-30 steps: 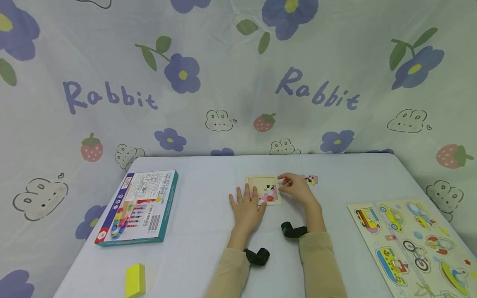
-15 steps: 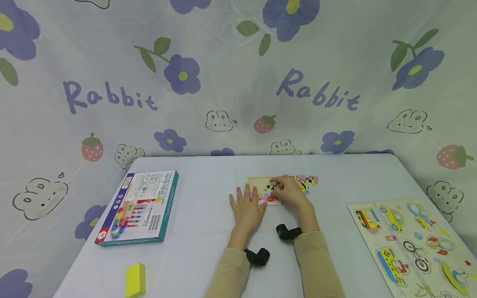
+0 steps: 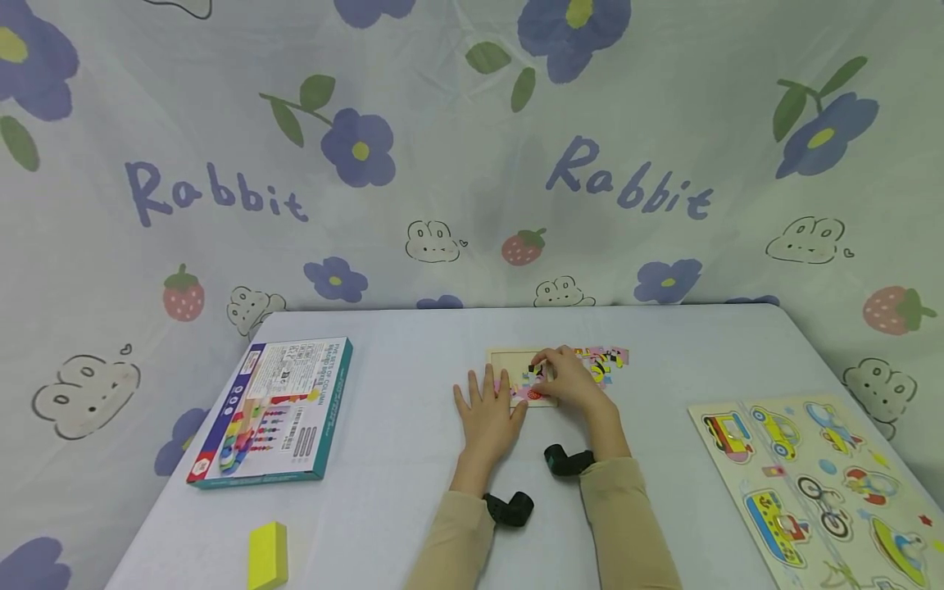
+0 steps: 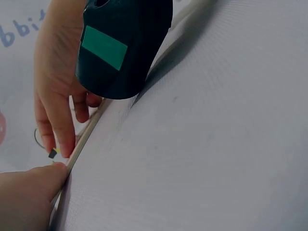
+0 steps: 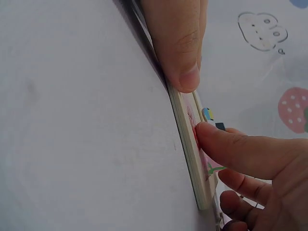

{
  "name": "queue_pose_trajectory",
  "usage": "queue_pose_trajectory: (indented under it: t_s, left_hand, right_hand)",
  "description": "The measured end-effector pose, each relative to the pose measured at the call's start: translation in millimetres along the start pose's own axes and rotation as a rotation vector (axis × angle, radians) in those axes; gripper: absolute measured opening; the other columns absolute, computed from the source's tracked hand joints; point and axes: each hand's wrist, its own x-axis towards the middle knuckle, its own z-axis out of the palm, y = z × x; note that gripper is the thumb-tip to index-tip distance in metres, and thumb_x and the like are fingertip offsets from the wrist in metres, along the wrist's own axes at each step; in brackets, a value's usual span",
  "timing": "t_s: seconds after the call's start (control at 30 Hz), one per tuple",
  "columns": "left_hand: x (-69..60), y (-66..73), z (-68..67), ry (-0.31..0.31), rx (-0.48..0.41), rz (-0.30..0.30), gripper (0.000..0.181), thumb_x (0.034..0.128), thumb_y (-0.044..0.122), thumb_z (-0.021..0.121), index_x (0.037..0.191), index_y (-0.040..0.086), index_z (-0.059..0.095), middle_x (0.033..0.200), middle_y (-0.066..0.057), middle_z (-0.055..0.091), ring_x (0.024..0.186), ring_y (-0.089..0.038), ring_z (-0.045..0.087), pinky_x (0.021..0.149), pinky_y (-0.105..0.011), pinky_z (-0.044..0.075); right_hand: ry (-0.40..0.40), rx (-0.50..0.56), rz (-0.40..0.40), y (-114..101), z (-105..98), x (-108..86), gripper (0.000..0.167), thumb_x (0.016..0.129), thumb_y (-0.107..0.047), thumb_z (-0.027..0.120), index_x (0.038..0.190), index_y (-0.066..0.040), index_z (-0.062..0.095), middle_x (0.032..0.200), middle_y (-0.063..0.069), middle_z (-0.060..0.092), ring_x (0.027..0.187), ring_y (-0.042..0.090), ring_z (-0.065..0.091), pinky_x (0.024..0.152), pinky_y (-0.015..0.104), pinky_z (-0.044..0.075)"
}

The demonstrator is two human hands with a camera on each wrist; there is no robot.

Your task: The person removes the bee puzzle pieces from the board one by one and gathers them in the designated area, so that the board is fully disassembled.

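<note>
**Wooden tray (image 3: 510, 364) steadied as puzzle piece (image 3: 536, 372) is pinched**

Inside the wooden tray, the puzzle piece appears to be pinched between the right hand's (image 3: 578, 385) thumb and fingers; over the tray's near-left part, the left hand (image 3: 487, 419) is laid, fingers straight and spread. The piece could be jammed against nearby pink pieces (image 3: 522, 391) if pressed askew, and the tray could be skewed if that steadying hand is eased off. Pale, flat wood is edged by a squarish raised rim; brightly printed loose pieces (image 3: 615, 357) are seen right of the tray, on smooth white cloth (image 3: 383, 426).
</note>
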Motion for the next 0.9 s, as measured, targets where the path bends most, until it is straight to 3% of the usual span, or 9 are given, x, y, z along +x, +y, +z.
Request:
queue_pose_trajectory:
  t_s: [0.2,0.37,0.6,0.9]
  left_hand:
    - [-0.1,-0.2,0.1,0.004,-0.007,0.003,0.064,0.0928,0.049,0.044,0.143,0.012,0.035,0.151,-0.015,0.022,0.138,-0.043,0.012,0.104,-0.065,0.004]
    - [-0.5,0.1,-0.6,0.002,-0.008,0.004,0.063,0.0928,0.049,0.044,0.143,0.012,0.035,0.151,-0.015,0.022,0.138,-0.043,0.012,0.104,-0.065,0.004]
    - [-0.5,0.7,-1.2,-0.001,-0.002,0.003,0.064,0.0928,0.049,0.043,0.144,0.012,0.034,0.151,-0.015,0.022,0.138,-0.043,0.011,0.104,-0.065,0.005]
    - [-0.5,0.7,-1.5,-0.002,-0.009,0.0,0.064,0.0926,0.049,0.044,0.144,0.012,0.034,0.151,-0.015,0.022,0.138,-0.043,0.011,0.104,-0.065,0.004]
  right_hand:
    - [0.002,0.044,-0.043,0,0,0.3,0.035,0.073,-0.011,0.077,0.103,-0.011,0.059,0.086,0.006,0.05,0.078,0.021,0.045,0.068,0.034,0.038]
    - [0.001,0.07,-0.073,-1,-2,-0.8,0.027,0.079,-0.004,0.069,0.103,-0.01,0.059,0.078,0.005,0.053,0.068,0.017,0.046,0.06,0.029,0.038]
    - [0.031,0.085,-0.065,-1,-3,-1.9,0.019,0.086,-0.004,0.061,0.104,-0.011,0.06,0.086,0.007,0.059,0.077,0.02,0.055,0.07,0.035,0.044]
    - [0.079,0.198,0.008,4,-11,-5.5,0.028,0.084,-0.009,0.063,0.111,-0.011,0.058,0.095,0.009,0.061,0.088,0.023,0.057,0.075,0.036,0.046]
